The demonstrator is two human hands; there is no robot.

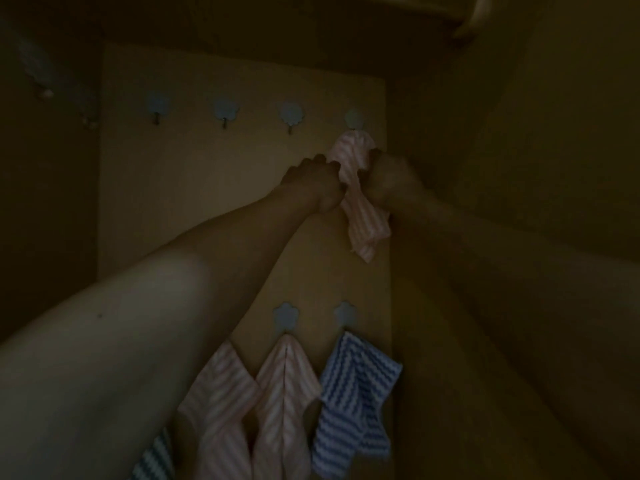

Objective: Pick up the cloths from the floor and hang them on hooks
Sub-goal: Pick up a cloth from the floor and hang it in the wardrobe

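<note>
As both arms reach up to a tan board (180, 188) in dim light, the left hand (313, 183) and the right hand (389, 180) hold a pink striped cloth (360, 206) between them, each with fingers curled round a bunched part of the fabric. The top of the cloth sits right under the last hook (354, 120) at the right end of the upper row, touching it or very nearly; the gloom hides whether a fold has caught on the prong. From there the cloth runs down and slightly to the right, its loose end hanging free below the hands. The hook therefore lies straight above the grip, between the two fists, with the right hand a little closer to it. Judging by this, the step in hand is seating the cloth on that hook, and the coming move looks like a short lift and release, not a reach sideways. Three more hooks (223, 112) to the left in the same row stand bare. On the lower row, two pink cloths (284, 407) and a blue striped cloth (349, 403) already hang, with another blue one partly hidden behind the left forearm.
</note>
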